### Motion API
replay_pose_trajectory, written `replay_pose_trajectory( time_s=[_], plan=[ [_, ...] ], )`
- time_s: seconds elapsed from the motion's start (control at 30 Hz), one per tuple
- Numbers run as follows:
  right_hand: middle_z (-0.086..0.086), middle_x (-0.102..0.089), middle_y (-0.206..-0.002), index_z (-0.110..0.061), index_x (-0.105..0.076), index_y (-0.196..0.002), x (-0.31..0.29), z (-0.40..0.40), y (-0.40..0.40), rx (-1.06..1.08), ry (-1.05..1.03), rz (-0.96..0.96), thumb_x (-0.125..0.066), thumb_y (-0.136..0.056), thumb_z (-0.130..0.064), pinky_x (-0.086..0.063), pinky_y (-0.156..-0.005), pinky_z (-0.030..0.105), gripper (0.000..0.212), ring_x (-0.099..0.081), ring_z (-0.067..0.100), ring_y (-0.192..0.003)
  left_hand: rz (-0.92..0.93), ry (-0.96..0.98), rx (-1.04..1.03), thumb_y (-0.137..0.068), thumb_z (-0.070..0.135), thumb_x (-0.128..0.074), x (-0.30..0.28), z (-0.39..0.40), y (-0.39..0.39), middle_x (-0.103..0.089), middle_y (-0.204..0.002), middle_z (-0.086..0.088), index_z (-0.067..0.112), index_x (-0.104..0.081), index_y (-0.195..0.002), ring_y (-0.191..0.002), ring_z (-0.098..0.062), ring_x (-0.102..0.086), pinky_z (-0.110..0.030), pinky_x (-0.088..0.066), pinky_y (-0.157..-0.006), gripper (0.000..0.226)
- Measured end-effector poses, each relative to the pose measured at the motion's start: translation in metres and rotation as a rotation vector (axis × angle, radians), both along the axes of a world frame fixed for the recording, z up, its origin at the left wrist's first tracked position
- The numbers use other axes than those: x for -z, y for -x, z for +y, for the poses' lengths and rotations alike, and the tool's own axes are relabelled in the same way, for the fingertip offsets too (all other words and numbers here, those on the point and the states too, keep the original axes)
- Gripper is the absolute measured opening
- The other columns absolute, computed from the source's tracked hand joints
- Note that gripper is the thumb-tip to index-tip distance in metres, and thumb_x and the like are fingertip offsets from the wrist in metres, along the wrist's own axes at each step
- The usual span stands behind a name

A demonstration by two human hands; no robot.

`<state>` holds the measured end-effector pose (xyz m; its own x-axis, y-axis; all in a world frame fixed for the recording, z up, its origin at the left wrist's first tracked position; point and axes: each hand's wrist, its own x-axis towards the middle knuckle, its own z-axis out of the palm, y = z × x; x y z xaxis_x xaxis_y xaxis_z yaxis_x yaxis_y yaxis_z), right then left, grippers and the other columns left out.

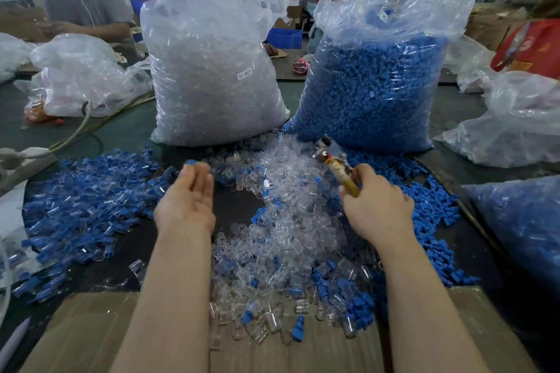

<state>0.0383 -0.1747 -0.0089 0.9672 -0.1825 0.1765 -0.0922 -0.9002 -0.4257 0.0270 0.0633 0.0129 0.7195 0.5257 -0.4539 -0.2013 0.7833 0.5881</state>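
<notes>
Right hand (pixel 375 201) clamped on small yellow-handled metal hammer (pixel 337 168); left hand (pixel 185 197) open. Advise: seat small blue plastic cap (pixel 191 162) squarely before tapping.

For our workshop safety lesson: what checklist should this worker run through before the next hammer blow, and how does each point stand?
1. Hammer gripped securely: ok, the right hand curls round its handle.
2. Left hand away from the hammer head: ok, open and apart.
3. Piece set for striking: cannot tell; a blue piece shows at the left fingertips, blurred.
4. Clear pieces within reach: ok, heaped between the hands.
5. Bag of blue pieces steady: ok, upright behind the heap.
</notes>
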Motion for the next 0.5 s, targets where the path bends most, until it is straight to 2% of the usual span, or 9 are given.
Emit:
replay_pose_trajectory(
  time_s=[0.07, 0.13, 0.17, 0.27, 0.33, 0.37, 0.4, 0.43, 0.5],
  plan=[
    [0.006, -0.062, -0.095, -0.027, -0.046, -0.111, 0.003, -0.006, 0.001, 0.094, -0.024, -0.003, -0.048, -0.096, -0.037, -0.047, -0.076, 0.041, 0.019, -0.059, 0.033, -0.084, 0.017, 0.098, -0.099, -0.095, 0.007, -0.06, 0.002, 0.012, 0.003, -0.073, -0.081, -0.005, 0.007, -0.06, -0.092, -0.061, -0.007, -0.071, -0.019, -0.059, -0.066, 0.003],
    [0.006, -0.058, -0.081, -0.024, -0.046, -0.104, 0.005, -0.01, 0.002, 0.174, -0.033, 0.014, -0.048, -0.096, -0.033, -0.041, -0.056, 0.034, 0.012, -0.054, 0.028, -0.066, 0.005, 0.212, -0.187, -0.097, 0.006, -0.056, 0.005, 0.023, 0.007, -0.071, -0.087, -0.007, 0.004, -0.058, -0.093, -0.066, -0.008, -0.072, -0.019, -0.057, -0.058, 0.005],
    [0.006, -0.055, -0.076, -0.022, -0.046, -0.102, 0.006, -0.012, 0.002, 0.211, -0.04, 0.035, -0.048, -0.096, -0.032, -0.035, -0.051, 0.031, 0.012, -0.051, 0.025, -0.061, -0.014, 0.271, -0.239, -0.099, 0.006, -0.053, 0.006, 0.028, 0.008, -0.071, -0.088, -0.008, 0.002, -0.058, -0.093, -0.067, -0.009, -0.071, -0.02, -0.056, -0.055, 0.008],
    [0.005, -0.048, -0.072, -0.012, -0.048, -0.102, 0.009, -0.018, 0.002, 0.305, -0.079, 0.107, -0.052, -0.095, -0.03, -0.03, -0.05, 0.03, 0.019, -0.048, 0.025, -0.061, -0.089, 0.506, -0.404, -0.104, 0.008, -0.04, 0.007, 0.037, 0.009, -0.07, -0.091, -0.014, -0.007, -0.059, -0.101, -0.073, -0.01, -0.07, -0.019, -0.056, -0.058, 0.025],
    [0.007, -0.049, -0.075, -0.008, -0.048, -0.104, 0.011, -0.019, 0.002, 0.348, -0.079, 0.136, -0.056, -0.093, -0.028, -0.034, -0.053, 0.031, 0.023, -0.05, 0.029, -0.066, -0.283, 0.734, -0.558, -0.107, 0.01, -0.025, 0.012, 0.041, 0.007, -0.06, -0.129, -0.024, -0.021, -0.044, -0.127, -0.102, -0.006, -0.067, -0.011, -0.051, -0.052, 0.042],
    [0.01, -0.052, -0.079, -0.007, -0.049, -0.104, 0.011, -0.019, 0.002, 0.359, -0.075, 0.148, -0.057, -0.093, -0.027, -0.036, -0.054, 0.032, 0.024, -0.051, 0.031, -0.068, -0.352, 0.832, -0.604, -0.107, 0.012, -0.021, 0.012, 0.041, 0.006, -0.052, -0.14, -0.022, -0.019, -0.032, -0.139, -0.114, -0.006, -0.062, -0.01, -0.048, -0.049, 0.046],
    [0.012, -0.055, -0.084, -0.006, -0.051, -0.104, 0.011, -0.018, 0.002, 0.362, -0.068, 0.161, -0.057, -0.093, -0.027, -0.039, -0.056, 0.033, 0.025, -0.052, 0.031, -0.07, -0.323, 0.731, -0.57, -0.107, 0.014, -0.025, 0.013, 0.042, 0.006, -0.055, -0.136, -0.022, -0.012, -0.035, -0.143, -0.114, -0.009, -0.063, -0.013, -0.05, -0.05, 0.044],
    [0.013, -0.058, -0.089, -0.006, -0.053, -0.105, 0.011, -0.018, 0.001, 0.357, -0.057, 0.179, -0.059, -0.092, -0.027, -0.04, -0.057, 0.034, 0.025, -0.054, 0.032, -0.071, -0.234, 0.642, -0.477, -0.106, 0.016, -0.036, 0.009, 0.043, 0.004, -0.065, -0.118, -0.019, -0.004, -0.046, -0.139, -0.105, -0.013, -0.067, -0.018, -0.055, -0.055, 0.039],
    [0.015, -0.06, -0.097, -0.005, -0.055, -0.106, 0.012, -0.016, 0.002, 0.333, -0.029, 0.22, -0.061, -0.09, -0.027, -0.044, -0.06, 0.036, 0.028, -0.058, 0.034, -0.077, -0.205, 0.591, -0.409, -0.103, 0.021, -0.05, 0.007, 0.042, 0.003, -0.069, -0.091, -0.013, 0.002, -0.057, -0.122, -0.092, -0.018, -0.071, -0.027, -0.059, -0.061, 0.028]
  ],
)
